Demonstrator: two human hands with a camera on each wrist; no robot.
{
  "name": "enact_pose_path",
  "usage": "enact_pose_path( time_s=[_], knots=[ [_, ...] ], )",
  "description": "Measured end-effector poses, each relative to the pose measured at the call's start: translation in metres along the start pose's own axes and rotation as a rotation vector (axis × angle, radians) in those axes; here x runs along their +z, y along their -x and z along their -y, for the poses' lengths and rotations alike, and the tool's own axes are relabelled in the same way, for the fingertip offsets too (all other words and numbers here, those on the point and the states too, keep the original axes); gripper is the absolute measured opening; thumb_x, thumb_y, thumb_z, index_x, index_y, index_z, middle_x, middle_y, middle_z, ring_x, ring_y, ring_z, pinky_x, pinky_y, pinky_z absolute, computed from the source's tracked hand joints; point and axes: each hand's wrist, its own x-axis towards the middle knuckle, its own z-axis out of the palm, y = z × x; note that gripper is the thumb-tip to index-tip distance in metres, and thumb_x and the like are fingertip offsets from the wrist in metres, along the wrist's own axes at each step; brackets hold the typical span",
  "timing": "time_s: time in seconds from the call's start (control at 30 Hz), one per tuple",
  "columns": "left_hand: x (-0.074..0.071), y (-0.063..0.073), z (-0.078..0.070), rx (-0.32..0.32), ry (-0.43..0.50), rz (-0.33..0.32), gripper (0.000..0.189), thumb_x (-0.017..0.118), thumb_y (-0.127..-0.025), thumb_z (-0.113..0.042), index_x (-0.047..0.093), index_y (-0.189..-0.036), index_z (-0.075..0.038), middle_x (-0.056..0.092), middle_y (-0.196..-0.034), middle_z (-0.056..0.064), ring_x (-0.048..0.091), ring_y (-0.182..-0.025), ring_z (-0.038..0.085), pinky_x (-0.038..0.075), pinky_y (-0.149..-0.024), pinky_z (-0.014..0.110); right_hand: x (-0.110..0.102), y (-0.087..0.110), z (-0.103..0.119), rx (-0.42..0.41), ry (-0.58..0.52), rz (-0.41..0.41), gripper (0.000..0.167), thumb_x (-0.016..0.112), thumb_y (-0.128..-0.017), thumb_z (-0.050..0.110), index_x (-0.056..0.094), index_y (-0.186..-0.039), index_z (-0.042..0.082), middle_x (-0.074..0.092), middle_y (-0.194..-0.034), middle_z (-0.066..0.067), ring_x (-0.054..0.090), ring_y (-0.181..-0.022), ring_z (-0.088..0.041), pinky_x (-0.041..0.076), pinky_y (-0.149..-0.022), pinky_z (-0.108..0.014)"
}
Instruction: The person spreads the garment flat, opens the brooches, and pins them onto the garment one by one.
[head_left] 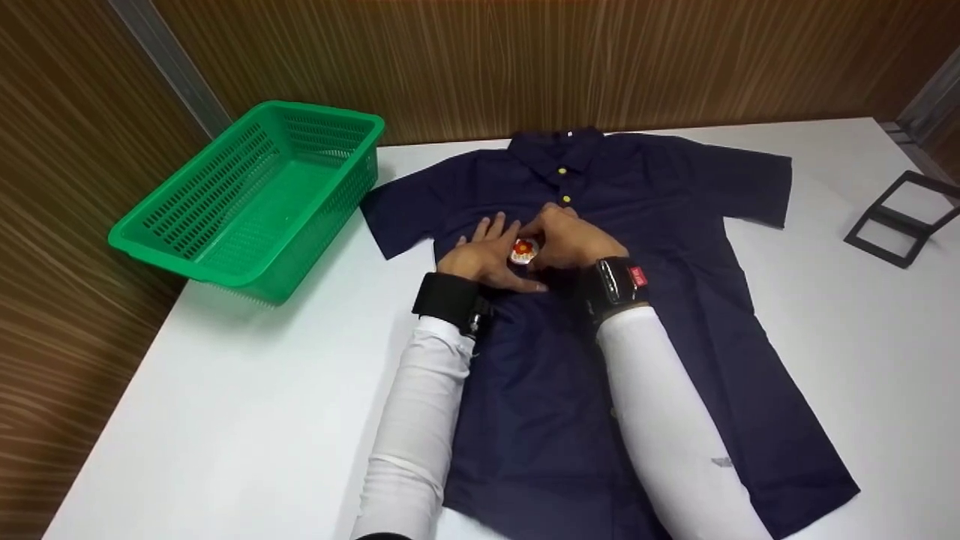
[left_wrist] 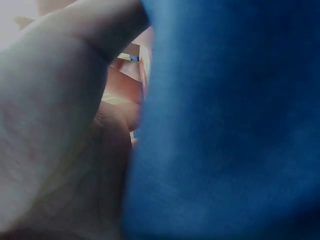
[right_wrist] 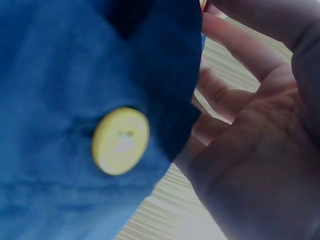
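Observation:
A navy short-sleeved shirt [head_left: 540, 382] with yellow buttons lies spread out, collar at the far side. On its chest is a round white badge [head_left: 524, 250] with a red flower. My right hand [head_left: 574, 238] pinches the badge at its right edge, the other fingers curled behind. To the left of the badge, my left hand [head_left: 484, 262] rests on the shirt with fingers spread and thumb stretched out below the badge. The right wrist view shows a yellow button [right_wrist: 121, 141] up close, beside my right palm [right_wrist: 255, 160]. Raised blue cloth [left_wrist: 225, 120] hides most of the left wrist view.
A green plastic basket [head_left: 259, 281] stands at the left back of the white table [head_left: 247, 405]. Near the right edge is a black folding frame [head_left: 892, 217], perhaps a mirror. Wood-grain panels [head_left: 465, 67] close off the back and left side.

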Motion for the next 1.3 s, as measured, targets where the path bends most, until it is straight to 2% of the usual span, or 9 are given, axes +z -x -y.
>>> enact_pose_path(
  time_s=[0.13,0.3,0.4,0.57,0.67,0.9,1.03,1.2,1.3],
  knots=[
    [0.000,0.000,0.001,0.002,0.000,0.003,0.119,0.069,-0.084,-0.073,0.001,-0.168,-0.021,-0.011,-0.176,0.008,-0.010,-0.164,0.029,0.007,-0.131,0.057,0.000,-0.001,0.000,0.009,-0.010,0.003,0.050,0.079,-0.079,0.009,0.072,-0.129,0.009,0.067,-0.127,-0.015,0.055,-0.118,-0.033,0.046,-0.107,-0.049],
    [-0.001,0.000,-0.002,0.003,0.006,0.004,0.120,0.069,-0.083,-0.073,0.001,-0.168,-0.021,-0.012,-0.176,0.008,-0.011,-0.164,0.028,0.006,-0.131,0.058,0.001,-0.002,0.001,0.014,-0.070,-0.050,0.041,0.081,-0.080,0.009,0.075,-0.120,0.002,0.076,-0.118,-0.013,0.064,-0.108,-0.028,0.051,-0.100,-0.043],
    [-0.001,-0.001,-0.005,0.007,0.009,0.011,0.120,0.069,-0.083,-0.073,0.001,-0.168,-0.021,-0.012,-0.176,0.007,-0.011,-0.164,0.028,0.005,-0.131,0.058,0.000,0.001,-0.002,0.023,-0.060,-0.062,0.037,0.079,-0.082,0.008,0.077,-0.118,0.003,0.076,-0.116,-0.013,0.063,-0.106,-0.028,0.051,-0.098,-0.043],
    [0.001,-0.004,-0.009,0.017,0.002,0.022,0.120,0.068,-0.084,-0.074,0.000,-0.168,-0.022,-0.013,-0.176,0.007,-0.012,-0.164,0.028,0.005,-0.131,0.058,0.000,0.005,-0.006,0.031,-0.009,-0.061,0.037,0.078,-0.084,0.010,0.076,-0.121,0.005,0.071,-0.122,-0.016,0.059,-0.113,-0.031,0.048,-0.103,-0.046],
    [0.003,-0.005,-0.008,0.024,0.006,0.026,0.119,0.068,-0.084,-0.074,0.000,-0.168,-0.022,-0.013,-0.176,0.007,-0.012,-0.163,0.028,0.005,-0.131,0.059,0.002,0.006,-0.007,0.042,-0.016,-0.061,0.040,0.079,-0.083,0.011,0.076,-0.122,0.005,0.071,-0.125,-0.016,0.059,-0.117,-0.031,0.048,-0.106,-0.047],
    [0.010,-0.001,0.007,0.015,0.020,0.014,0.119,0.068,-0.085,-0.073,0.001,-0.168,-0.021,-0.013,-0.175,0.007,-0.012,-0.163,0.029,0.004,-0.131,0.058,0.011,0.002,-0.001,0.018,-0.034,-0.032,0.051,0.082,-0.081,0.013,0.071,-0.131,0.007,0.071,-0.131,-0.012,0.063,-0.121,-0.030,0.050,-0.107,-0.046],
    [0.020,-0.001,0.018,0.003,0.030,0.017,0.118,0.069,-0.085,-0.072,0.001,-0.168,-0.021,-0.014,-0.175,0.007,-0.012,-0.163,0.029,0.004,-0.131,0.058,0.023,0.000,0.002,-0.005,-0.034,-0.016,0.055,0.082,-0.082,0.015,0.068,-0.135,0.007,0.070,-0.132,-0.014,0.062,-0.123,-0.033,0.049,-0.109,-0.048],
    [0.037,-0.006,0.026,0.010,0.051,0.005,0.120,0.071,-0.083,-0.071,0.002,-0.168,-0.021,-0.012,-0.176,0.008,-0.011,-0.163,0.029,0.004,-0.131,0.059,0.040,0.002,-0.001,-0.018,0.008,-0.009,0.059,0.081,-0.082,0.017,0.065,-0.137,0.004,0.066,-0.131,-0.020,0.061,-0.125,-0.037,0.047,-0.111,-0.050],
    [0.041,-0.010,0.030,0.023,0.067,-0.021,0.121,0.073,-0.081,-0.072,0.005,-0.168,-0.021,-0.010,-0.176,0.008,-0.011,-0.164,0.028,0.004,-0.131,0.059,0.036,0.002,-0.006,-0.035,-0.007,0.057,0.056,0.078,-0.087,0.022,0.064,-0.138,0.003,0.067,-0.130,-0.019,0.062,-0.120,-0.034,0.048,-0.109,-0.049]
  ],
)
